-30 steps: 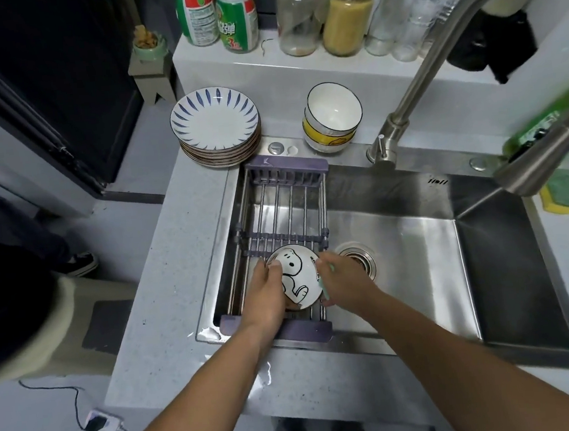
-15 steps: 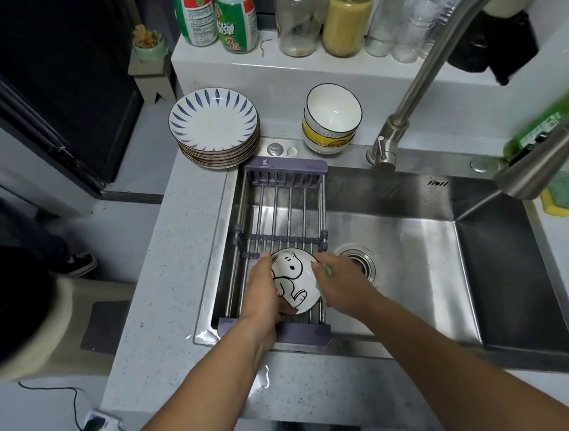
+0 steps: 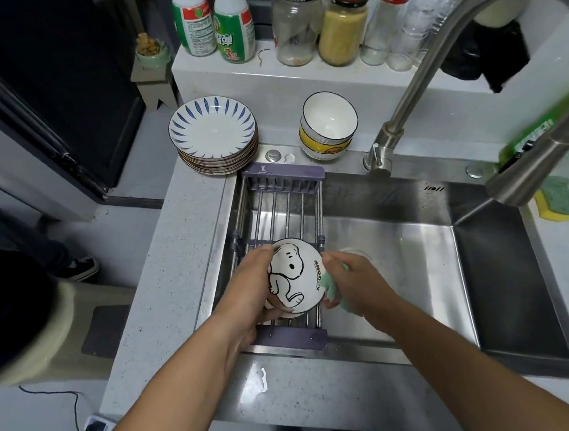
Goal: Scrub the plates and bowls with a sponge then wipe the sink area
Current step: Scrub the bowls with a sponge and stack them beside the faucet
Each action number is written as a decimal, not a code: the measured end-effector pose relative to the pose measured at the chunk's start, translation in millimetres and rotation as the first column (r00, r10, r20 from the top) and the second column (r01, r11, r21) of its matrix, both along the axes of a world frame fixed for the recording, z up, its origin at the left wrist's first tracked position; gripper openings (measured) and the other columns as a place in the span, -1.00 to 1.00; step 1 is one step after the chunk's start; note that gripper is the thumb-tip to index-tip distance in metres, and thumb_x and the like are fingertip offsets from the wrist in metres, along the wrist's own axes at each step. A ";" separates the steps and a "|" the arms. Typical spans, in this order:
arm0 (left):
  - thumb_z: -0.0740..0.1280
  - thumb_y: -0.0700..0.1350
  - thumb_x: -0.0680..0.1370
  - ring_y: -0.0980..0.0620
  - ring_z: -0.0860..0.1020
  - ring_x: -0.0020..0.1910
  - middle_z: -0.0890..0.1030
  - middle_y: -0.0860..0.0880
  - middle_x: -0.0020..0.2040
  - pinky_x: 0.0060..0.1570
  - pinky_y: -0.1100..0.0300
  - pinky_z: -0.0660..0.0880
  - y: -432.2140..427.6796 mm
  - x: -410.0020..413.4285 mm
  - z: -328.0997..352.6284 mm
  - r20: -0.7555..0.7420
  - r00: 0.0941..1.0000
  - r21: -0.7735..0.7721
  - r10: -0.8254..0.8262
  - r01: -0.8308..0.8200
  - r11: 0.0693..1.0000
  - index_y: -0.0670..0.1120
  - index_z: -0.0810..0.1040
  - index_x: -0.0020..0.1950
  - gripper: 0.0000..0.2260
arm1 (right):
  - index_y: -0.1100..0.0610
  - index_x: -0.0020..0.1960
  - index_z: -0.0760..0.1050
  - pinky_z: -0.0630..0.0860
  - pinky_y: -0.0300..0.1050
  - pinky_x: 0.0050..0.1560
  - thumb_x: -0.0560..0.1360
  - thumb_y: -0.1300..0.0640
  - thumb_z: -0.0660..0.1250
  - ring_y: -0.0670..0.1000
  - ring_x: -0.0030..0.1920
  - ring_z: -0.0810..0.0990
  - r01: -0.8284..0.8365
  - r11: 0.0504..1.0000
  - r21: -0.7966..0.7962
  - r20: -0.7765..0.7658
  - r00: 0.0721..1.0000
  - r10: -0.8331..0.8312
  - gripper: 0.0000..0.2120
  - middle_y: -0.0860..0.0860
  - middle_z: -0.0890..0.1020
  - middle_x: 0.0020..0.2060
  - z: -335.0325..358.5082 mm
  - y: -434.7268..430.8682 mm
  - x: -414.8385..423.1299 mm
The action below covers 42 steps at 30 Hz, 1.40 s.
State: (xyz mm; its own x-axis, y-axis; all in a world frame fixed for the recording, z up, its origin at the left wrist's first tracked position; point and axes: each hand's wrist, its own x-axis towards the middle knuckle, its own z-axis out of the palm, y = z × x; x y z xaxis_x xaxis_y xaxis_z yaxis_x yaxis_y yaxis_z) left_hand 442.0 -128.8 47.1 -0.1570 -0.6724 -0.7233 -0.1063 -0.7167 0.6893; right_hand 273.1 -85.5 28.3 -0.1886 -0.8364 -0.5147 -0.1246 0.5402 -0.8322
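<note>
Cartoon-dog bowl is up on its side over the near end of the purple-ended rack, the outer wall with the dog drawing turned to the camera. The left hand grips it from the left, thumb hooked on the far rim and fingers curled under the near side. In comes the right hand from the right, fingers wrapped round a pale green sponge, and that sponge is pressed right up against the bowl's right edge. All this is happening in the left part of the steel sink, with the rack spanning it near to far. On the counter beyond the rack's far end sit a stack of blue-leaf plates to the left and a stack of bowls just right of it. The tap arches over from the far right, a yellow-and-green scourer lies on the right counter, and 2 green-labelled bottles stand on the far ledge.
</note>
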 end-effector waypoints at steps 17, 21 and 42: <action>0.48 -0.11 0.55 0.04 0.62 -0.04 0.51 -0.14 0.02 -0.19 -0.03 0.69 8.4 -66.3 53.9 -0.136 0.964 -0.291 -0.228 0.181 0.940 0.12 0.60 0.34 -0.63 | 0.13 -0.01 0.44 0.46 0.13 -0.21 0.35 0.02 0.39 0.09 -0.42 0.58 0.197 0.979 -0.045 0.076 0.978 -0.193 -0.71 0.19 0.64 -0.31 76.0 47.1 -102.3; 0.55 -0.10 0.50 0.01 0.60 -0.03 0.55 -0.03 0.02 -0.13 -0.01 0.68 14.1 -93.6 68.3 0.006 0.948 -0.426 -0.317 0.289 0.857 0.10 0.59 0.32 -0.59 | 0.06 -0.04 0.60 0.50 0.49 0.14 0.39 0.13 0.42 0.07 -0.25 0.64 0.240 0.961 -0.137 0.096 0.969 -0.228 -0.85 0.06 0.67 -0.27 90.1 58.5 -128.3; 0.55 0.20 0.41 -0.10 0.66 -0.01 0.60 -0.03 0.02 -0.04 -0.20 0.68 46.8 -167.1 73.0 0.242 0.893 -0.496 -0.379 0.450 0.743 0.32 0.61 0.11 -0.70 | 0.04 0.13 0.68 0.63 -0.06 0.01 0.53 0.15 0.43 -0.10 -0.03 0.64 0.166 0.876 -0.453 -0.293 0.900 -0.322 -0.81 -0.14 0.59 -0.01 57.0 85.0 -174.0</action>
State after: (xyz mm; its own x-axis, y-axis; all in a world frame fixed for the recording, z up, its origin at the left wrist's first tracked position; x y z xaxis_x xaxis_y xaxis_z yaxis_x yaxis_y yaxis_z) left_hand 274.9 -82.0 120.1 -0.4487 -0.8389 -0.3081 -0.4119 -0.1118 0.9044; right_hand 99.1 -0.5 85.4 -0.5156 -0.8568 0.0013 -0.3579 0.2140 -0.9089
